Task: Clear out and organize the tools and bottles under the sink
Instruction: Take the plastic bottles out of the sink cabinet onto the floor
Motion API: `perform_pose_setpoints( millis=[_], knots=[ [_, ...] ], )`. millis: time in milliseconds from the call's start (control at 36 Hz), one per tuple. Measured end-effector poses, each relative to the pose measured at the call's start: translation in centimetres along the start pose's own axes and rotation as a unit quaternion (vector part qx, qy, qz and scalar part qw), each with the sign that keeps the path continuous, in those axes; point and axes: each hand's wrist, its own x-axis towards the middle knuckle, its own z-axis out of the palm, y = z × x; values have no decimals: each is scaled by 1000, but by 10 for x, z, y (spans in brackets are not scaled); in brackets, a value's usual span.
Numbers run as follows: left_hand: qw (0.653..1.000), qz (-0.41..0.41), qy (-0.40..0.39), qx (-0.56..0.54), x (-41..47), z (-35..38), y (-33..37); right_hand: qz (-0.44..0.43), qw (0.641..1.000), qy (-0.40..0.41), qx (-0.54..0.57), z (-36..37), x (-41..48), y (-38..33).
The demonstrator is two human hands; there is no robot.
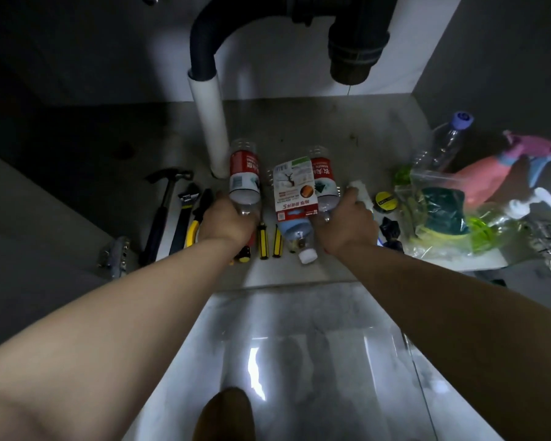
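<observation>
Three plastic bottles lie side by side on the cabinet floor under the sink. My left hand [228, 222] grips the neck end of the left red-labelled bottle [244, 173]. My right hand [347, 221] holds the neck end of the right red-labelled bottle [324, 179]. Between them lies a bottle with a white, red and blue label [295, 198], its white cap toward me. To the left lie a hammer [163, 205], a black wrench [183, 218], yellow-handled pliers [198, 218] and two yellow-and-black screwdrivers [269, 238].
A white drain pipe [210, 125] stands just behind the left bottle, with black pipes above. At right are a clear bottle with a purple cap [446, 138], a pink spray bottle [497, 176], a plastic bag holding sponges [442, 214] and a yellow tape measure [386, 200]. A metal hinge [116, 253] sits at left.
</observation>
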Motion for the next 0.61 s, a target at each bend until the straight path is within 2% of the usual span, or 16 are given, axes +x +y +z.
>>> perform_pose_setpoints(
  millis=[222,333,417,528,611],
  knots=[
    [996,58,-67,8,-28,-42,23,12,998,7,53,-49,-14,15],
    [986,87,-138,-42,-53,-54,43,8,998,0,69,-82,-37,31],
    [981,72,-166,-67,-83,-50,54,12,994,-14,106,-104,-64,47],
    [977,42,-164,-127,-139,-27,61,31,985,-42,162,-121,-108,77],
    [960,35,-211,-182,-187,-1,54,60,984,-57,159,-121,-143,108]
  ],
)
